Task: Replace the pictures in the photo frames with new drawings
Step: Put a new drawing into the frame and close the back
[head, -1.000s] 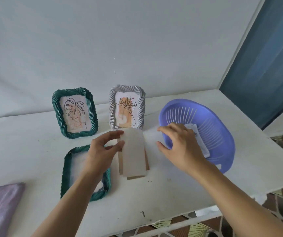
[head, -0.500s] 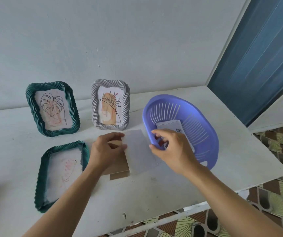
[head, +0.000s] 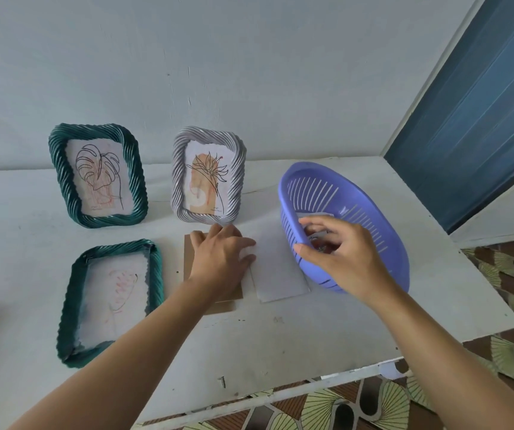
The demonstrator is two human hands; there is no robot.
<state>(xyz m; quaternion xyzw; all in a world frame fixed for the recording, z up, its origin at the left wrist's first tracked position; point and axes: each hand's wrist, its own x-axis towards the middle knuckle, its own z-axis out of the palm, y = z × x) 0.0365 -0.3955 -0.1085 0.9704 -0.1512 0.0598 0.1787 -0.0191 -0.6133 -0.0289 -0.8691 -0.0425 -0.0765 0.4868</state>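
Your white table [head: 311,330] carries a purple slotted plastic basket [head: 373,212] at right. Its near wall partly hides your right hand [head: 348,259], fingers curled over the new drawings [head: 314,217] inside; whether they grip, you cannot tell. Behind stand a rope-twist green frame [head: 137,181] and grey frame [head: 178,169]; the lying frame [head: 156,268] is flat at left. Your left hand [head: 221,262] rests flat, fingers straight, on the brown card [head: 193,252], touching the white sheet [head: 277,274]

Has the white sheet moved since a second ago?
Yes. The white sheet went from over the brown card to flat beside it, toward the basket.
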